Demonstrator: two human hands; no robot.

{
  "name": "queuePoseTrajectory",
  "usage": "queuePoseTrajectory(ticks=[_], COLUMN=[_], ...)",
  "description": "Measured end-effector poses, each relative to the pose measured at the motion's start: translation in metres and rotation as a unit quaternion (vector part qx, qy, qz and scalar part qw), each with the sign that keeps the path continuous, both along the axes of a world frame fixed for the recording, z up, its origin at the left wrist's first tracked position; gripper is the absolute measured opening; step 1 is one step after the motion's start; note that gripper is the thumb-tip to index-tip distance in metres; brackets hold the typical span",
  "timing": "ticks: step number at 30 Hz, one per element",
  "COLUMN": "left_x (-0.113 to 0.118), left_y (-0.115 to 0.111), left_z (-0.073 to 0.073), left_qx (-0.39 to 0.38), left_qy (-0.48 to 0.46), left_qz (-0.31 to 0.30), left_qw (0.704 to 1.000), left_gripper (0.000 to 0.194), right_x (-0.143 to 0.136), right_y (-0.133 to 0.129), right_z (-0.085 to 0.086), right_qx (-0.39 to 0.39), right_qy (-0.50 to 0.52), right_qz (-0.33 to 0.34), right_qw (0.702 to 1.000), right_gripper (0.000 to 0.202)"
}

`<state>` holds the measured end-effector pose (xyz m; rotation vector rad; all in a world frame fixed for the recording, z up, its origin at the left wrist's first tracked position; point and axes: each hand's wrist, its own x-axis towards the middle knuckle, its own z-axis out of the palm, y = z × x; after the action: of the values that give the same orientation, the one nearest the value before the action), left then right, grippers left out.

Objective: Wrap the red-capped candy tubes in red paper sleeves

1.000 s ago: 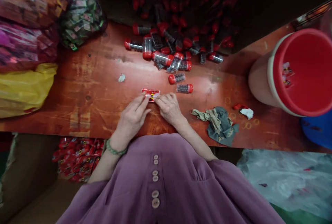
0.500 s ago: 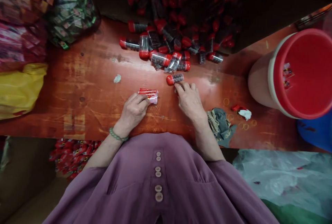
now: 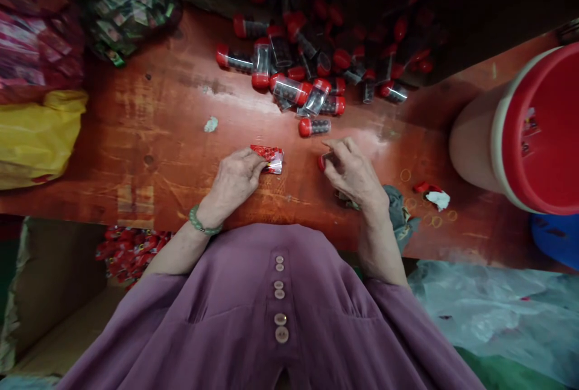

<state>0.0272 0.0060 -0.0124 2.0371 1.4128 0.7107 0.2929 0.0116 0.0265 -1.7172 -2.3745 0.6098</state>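
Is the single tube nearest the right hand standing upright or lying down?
Lying down: the tube rests on its side on the table, red cap pointing left.

— Where does the view sit?
— On the person's head, looking steeply down over the purple shirt (image 3: 280, 311) at the table (image 3: 149, 137), close in.
— And which way does it face?
— Forward, across to the vials (image 3: 312, 70) at the far edge. No second view shares anything.

red packet (image 3: 269, 157) | flat, crumpled, on table, pinched at left end | red-capped vial (image 3: 324, 161) | gripped, mostly hidden
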Motion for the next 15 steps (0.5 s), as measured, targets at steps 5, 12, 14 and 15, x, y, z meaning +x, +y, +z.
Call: queuePoseTrajectory(ticks=[5, 12, 14, 15], left_x=[0.002, 0.002, 0.002, 0.002], left_y=[0.001, -0.009, -0.012, -0.013], left_z=[-0.004, 0.006, 0.010, 0.011], left_qx=[-0.003, 0.020, 0.031, 0.036], left_qy=[-0.067, -0.135, -0.150, -0.154], left_qz=[0.047, 0.048, 0.029, 0.020], left_qw=[0.997, 0.989, 0.988, 0.987], left_gripper=[0.011, 0.007, 0.007, 0.007], right_x=[0.021, 0.010, -0.003, -0.011], right_y=[-0.012, -0.025, -0.027, -0.028], right_z=[0.000, -0.009, -0.010, -0.010], right_qx=[-0.061, -0.075, -0.067, -0.064], right_qy=[0.060, 0.204, 0.281, 0.310], right_qz=[-0.035, -0.054, -0.059, -0.059], right_qw=[0.996, 0.975, 0.956, 0.947], right_gripper=[0.035, 0.016, 0.018, 0.020])
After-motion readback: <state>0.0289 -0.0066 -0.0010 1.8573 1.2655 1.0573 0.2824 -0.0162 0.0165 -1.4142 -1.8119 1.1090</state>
